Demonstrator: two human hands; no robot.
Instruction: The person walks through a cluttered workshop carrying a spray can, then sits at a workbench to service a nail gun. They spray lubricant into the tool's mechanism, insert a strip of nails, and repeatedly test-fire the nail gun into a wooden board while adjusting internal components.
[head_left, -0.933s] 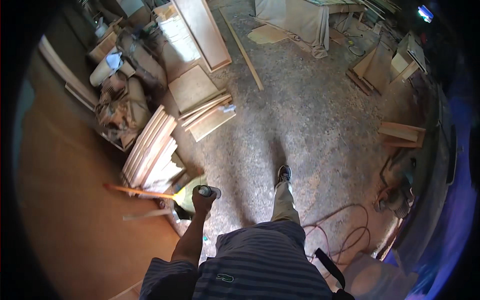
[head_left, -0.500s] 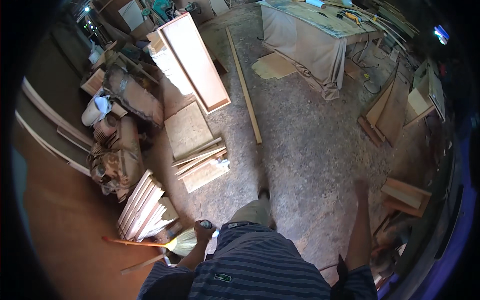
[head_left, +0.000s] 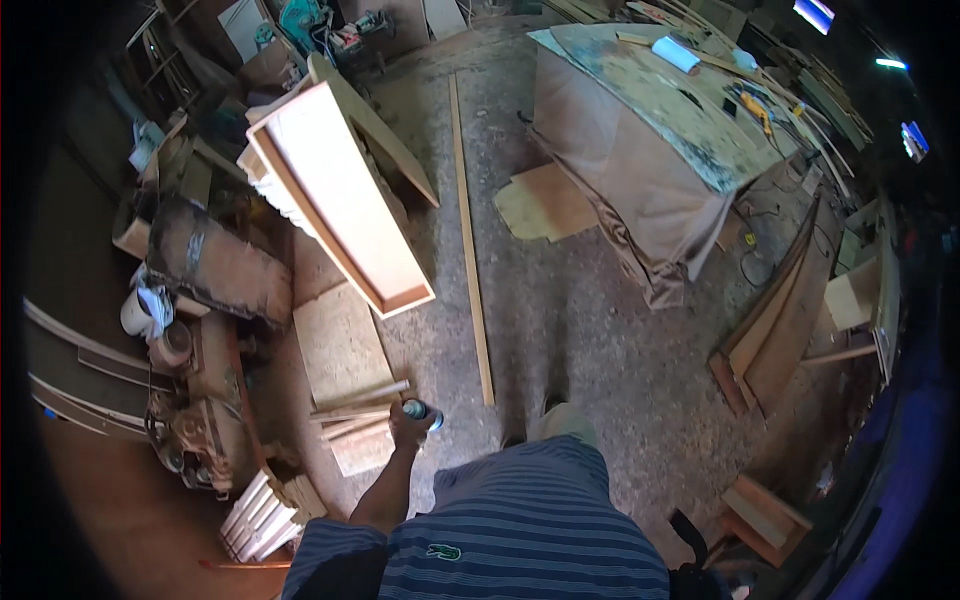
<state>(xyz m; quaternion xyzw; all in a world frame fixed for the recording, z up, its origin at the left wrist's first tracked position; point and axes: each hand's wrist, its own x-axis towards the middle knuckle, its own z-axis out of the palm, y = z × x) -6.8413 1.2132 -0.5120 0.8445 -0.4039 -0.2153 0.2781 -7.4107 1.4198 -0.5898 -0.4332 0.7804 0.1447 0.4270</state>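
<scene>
My left hand is closed around a small dark can-like container with a pale bluish round top. Its exact kind is too small to make out. In the picture the hand appears over a stack of wood strips beside a flat wooden panel, which lies on the floor. Farther ahead stands a long shallow wooden tray-like box, tilted, its pale inside facing up. No part of my right hand shows.
Along the floor runs a long wood strip. A cloth-draped worktable stands ahead right, a brown sheet by its foot. Dusty machinery and bundled slats line the left. Boards lean at right, near a small wooden box.
I have moved forward, so the worktable, long box and floor strip appear nearer. My left hand, still holding the container, is farther forward. My right hand has left the view.
</scene>
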